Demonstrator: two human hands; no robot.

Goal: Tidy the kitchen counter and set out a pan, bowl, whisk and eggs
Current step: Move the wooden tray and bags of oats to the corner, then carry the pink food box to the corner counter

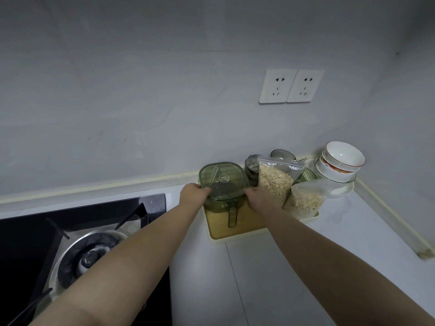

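Progress: early, in the tidying part by my read. The left hand and right hand grip opposite sides of the green lidded container, fingers curled at its lid rim. It's at the far left of the wooden tray; lifted or resting, can't tell. 2 oat bags lean just beside it. Stacked bowls wait in the desk's far right corner. No pan, whisk or eggs in view, so all 3 are left to set out.

Two white wall sockets hang above a black gas hob.
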